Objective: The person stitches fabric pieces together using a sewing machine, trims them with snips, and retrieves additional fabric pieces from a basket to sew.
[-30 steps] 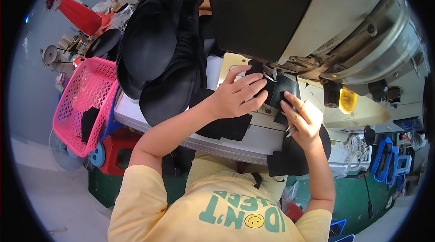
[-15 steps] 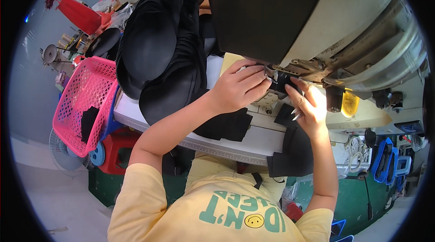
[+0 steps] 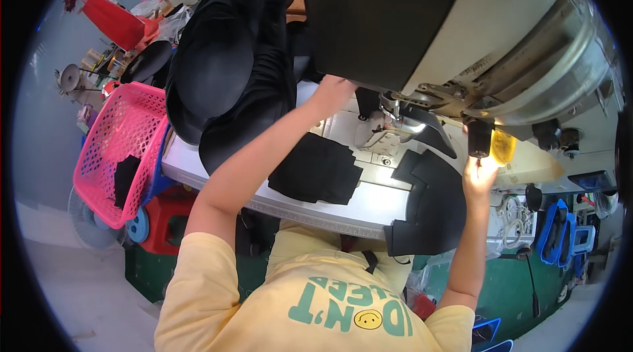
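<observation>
My left hand point(image 3: 336, 93) is at the left side of the sewing machine's head point(image 3: 395, 15), its fingers mostly hidden behind the dark housing. A dark piece of fabric shows close to it. My right hand point(image 3: 480, 172) is raised beside a black knob point(image 3: 480, 138) and a yellow part point(image 3: 504, 147) under the machine. Those parts cover its fingers, so I cannot make out a grip. Between the hands, a curved black piece point(image 3: 432, 129) lies beside the metal presser foot point(image 3: 390, 108), its far end hidden. Flat black pieces point(image 3: 315, 168) rest on the white table nearer me.
More black cut pieces point(image 3: 432, 203) overhang the table's front edge at right. Large black rounded pieces point(image 3: 214, 68) are piled at left. Beyond them stands a pink basket point(image 3: 119, 147), with a red stool point(image 3: 165, 223) below. A ruler strip point(image 3: 316, 217) runs along the front edge.
My hands have separated from the presser foot, the left going left and back, the right going right. The pointed metal tool in my right hand is out of sight. The curved black piece now shows.
</observation>
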Demonstrator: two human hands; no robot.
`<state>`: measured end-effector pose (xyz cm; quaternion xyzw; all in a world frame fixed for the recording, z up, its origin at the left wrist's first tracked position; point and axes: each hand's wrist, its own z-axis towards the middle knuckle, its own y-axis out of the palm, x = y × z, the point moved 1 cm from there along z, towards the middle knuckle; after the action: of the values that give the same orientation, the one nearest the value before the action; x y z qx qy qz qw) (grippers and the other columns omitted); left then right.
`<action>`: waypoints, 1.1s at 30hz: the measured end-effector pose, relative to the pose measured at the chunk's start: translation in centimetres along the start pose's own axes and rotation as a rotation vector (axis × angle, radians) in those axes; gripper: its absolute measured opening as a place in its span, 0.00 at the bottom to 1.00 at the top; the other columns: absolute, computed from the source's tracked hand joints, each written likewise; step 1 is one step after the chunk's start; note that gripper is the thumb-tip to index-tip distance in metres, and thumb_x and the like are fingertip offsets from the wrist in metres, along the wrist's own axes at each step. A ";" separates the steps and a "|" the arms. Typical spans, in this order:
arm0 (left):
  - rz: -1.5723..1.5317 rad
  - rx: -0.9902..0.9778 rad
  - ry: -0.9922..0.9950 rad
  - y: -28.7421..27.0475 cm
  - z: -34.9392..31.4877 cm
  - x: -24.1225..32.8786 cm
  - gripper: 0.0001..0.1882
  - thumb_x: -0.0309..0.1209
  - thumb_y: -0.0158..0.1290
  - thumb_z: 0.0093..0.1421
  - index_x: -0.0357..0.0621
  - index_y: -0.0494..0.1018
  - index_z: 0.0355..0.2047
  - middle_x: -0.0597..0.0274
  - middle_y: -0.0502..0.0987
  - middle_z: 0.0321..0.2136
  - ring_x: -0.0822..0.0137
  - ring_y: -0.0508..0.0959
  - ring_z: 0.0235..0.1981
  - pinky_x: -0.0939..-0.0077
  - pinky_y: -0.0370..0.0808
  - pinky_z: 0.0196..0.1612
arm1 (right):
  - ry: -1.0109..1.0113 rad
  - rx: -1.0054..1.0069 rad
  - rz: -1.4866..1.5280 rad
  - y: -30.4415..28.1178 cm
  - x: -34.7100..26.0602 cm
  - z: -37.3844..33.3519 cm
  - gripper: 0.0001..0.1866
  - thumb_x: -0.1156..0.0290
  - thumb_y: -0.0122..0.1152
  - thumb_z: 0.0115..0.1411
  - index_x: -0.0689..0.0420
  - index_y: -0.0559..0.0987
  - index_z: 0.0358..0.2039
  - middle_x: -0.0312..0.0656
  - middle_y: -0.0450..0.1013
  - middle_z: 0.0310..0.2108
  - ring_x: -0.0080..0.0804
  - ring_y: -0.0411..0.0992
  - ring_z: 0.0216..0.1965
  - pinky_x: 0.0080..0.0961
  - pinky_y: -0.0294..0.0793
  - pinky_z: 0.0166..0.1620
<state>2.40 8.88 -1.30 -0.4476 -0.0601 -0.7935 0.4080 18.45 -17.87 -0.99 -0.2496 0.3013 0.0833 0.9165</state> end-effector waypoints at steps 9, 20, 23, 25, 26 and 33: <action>-0.644 -0.084 -0.453 -1.5 2.5 1.3 0.08 0.29 0.53 0.58 0.40 0.74 0.37 0.65 0.76 0.33 0.69 0.76 0.36 0.74 0.72 0.38 | 0.168 -0.317 -0.282 0.5 5.4 -5.4 0.10 0.72 0.60 0.53 0.62 0.77 0.35 0.51 0.72 0.34 0.51 0.72 0.36 0.37 0.71 0.38; -0.494 0.292 -0.136 -16.9 7.3 18.9 0.15 0.25 0.52 0.59 0.40 0.70 0.47 0.60 0.76 0.42 0.67 0.77 0.43 0.72 0.73 0.48 | 0.103 -0.241 -0.390 1.6 5.3 -7.6 0.08 0.83 0.60 0.48 0.61 0.74 0.29 0.45 0.68 0.31 0.45 0.72 0.30 0.35 0.72 0.32; -0.320 0.118 0.216 -20.8 9.6 25.5 0.17 0.25 0.49 0.59 0.36 0.68 0.49 0.56 0.75 0.44 0.64 0.75 0.47 0.71 0.71 0.51 | 0.104 -0.176 -0.343 2.1 5.6 -7.4 0.10 0.84 0.61 0.44 0.60 0.73 0.28 0.44 0.68 0.31 0.42 0.74 0.28 0.36 0.72 0.31; -0.552 -0.105 0.170 -19.7 11.6 30.5 0.14 0.20 0.44 0.60 0.32 0.71 0.45 0.50 0.77 0.40 0.63 0.78 0.42 0.73 0.75 0.46 | 0.171 -0.201 -0.374 2.0 6.4 -7.5 0.09 0.84 0.60 0.45 0.60 0.73 0.28 0.45 0.68 0.30 0.44 0.73 0.29 0.36 0.72 0.31; -0.574 -0.112 0.148 -19.2 12.5 30.9 0.14 0.20 0.44 0.60 0.32 0.71 0.45 0.50 0.77 0.40 0.63 0.78 0.42 0.73 0.75 0.46 | 0.148 -0.206 -0.408 2.0 6.6 -7.4 0.09 0.83 0.60 0.46 0.59 0.72 0.28 0.45 0.68 0.30 0.45 0.73 0.29 0.37 0.72 0.31; -0.357 -0.133 0.112 -16.1 10.3 27.4 0.18 0.32 0.48 0.63 0.32 0.67 0.49 0.52 0.76 0.43 0.66 0.78 0.41 0.73 0.76 0.46 | 0.098 -0.096 -0.390 2.4 5.3 -7.3 0.11 0.86 0.59 0.43 0.60 0.71 0.28 0.44 0.70 0.29 0.46 0.73 0.30 0.35 0.72 0.32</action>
<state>-9.44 7.96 29.95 -0.4108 -0.0633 -0.8792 0.2329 18.22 -19.53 -10.17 -0.3501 0.2871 -0.0936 0.8867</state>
